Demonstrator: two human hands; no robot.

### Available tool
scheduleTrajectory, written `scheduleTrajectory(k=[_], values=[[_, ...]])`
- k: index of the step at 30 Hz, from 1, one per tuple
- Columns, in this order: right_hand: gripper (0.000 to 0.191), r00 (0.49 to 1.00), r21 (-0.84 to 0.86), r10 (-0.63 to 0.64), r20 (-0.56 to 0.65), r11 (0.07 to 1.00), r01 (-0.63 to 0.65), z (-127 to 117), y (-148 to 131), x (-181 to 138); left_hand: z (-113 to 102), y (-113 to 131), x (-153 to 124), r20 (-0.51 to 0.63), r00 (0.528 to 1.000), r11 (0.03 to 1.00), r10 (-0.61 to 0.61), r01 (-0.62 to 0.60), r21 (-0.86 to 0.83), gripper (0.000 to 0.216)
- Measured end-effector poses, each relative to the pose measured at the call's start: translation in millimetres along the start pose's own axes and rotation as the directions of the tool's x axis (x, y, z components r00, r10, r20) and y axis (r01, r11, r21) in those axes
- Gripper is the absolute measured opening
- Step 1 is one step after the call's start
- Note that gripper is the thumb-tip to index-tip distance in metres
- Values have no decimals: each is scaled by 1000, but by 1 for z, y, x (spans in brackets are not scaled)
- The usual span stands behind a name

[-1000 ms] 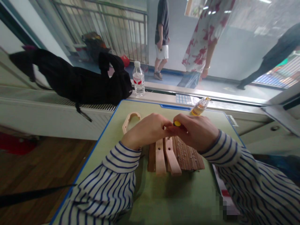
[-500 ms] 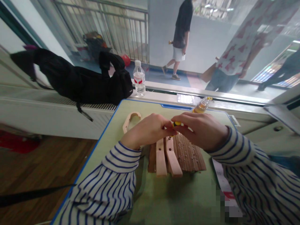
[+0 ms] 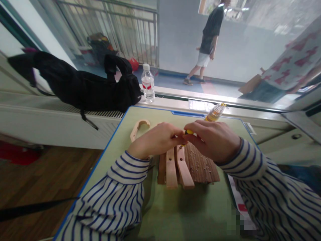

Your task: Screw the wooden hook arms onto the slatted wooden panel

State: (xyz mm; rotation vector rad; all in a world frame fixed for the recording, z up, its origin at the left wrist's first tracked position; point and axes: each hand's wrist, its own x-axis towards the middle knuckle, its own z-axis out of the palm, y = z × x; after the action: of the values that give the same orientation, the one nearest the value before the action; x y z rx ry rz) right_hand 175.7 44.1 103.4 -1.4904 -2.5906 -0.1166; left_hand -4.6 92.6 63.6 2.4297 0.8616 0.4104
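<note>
Above a brown wooden board (image 3: 204,165), my right hand (image 3: 213,137) pinches the yellow-and-black handle of a small screwdriver (image 3: 189,132), mostly covered by fingers. My left hand (image 3: 163,137) is closed against the same screwdriver, its fingertips meeting those of the right hand. Under them lie two pale wooden pieces with dark holes, a straight one (image 3: 171,172) and a bent one (image 3: 185,170). A screw (image 3: 181,147) shows at the upper end of the bent piece, beneath the tool. Many small screws or nails dot the board's right side.
A curved wooden piece (image 3: 136,129) lies at the left on the green table (image 3: 175,214). A bottle of amber liquid (image 3: 215,112) is at the far edge. A water bottle (image 3: 148,83) and a black bag (image 3: 92,87) rest on the sill. People pass beyond the window.
Both hands stay at nearly the same spot over the wooden pieces, with slight finger movement on the screwdriver. Outside, the people have shifted to the right.
</note>
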Motion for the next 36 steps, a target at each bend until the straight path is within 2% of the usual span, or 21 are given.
scheduleTrajectory(k=[10,17,23,30,36], values=[[32,994,5,91,-61,996,-90,5,-6,-1,-2,2,1,-21,999,999,26,-25,46,27],[33,997,6,66,-29,998,-66,2,-3,2,-2,4,2,-54,998,997,-26,29,68,25],[33,999,103,-16,41,995,12,-1,-2,3,-1,0,1,-60,998,998,-36,39,47,27],[31,995,64,-49,92,997,43,-5,-1,4,-1,0,1,-43,999,999,-32,32,7,24],[29,997,-3,-33,70,999,33,-4,-1,3,-3,3,1,-17,999,999,-45,46,27,23]])
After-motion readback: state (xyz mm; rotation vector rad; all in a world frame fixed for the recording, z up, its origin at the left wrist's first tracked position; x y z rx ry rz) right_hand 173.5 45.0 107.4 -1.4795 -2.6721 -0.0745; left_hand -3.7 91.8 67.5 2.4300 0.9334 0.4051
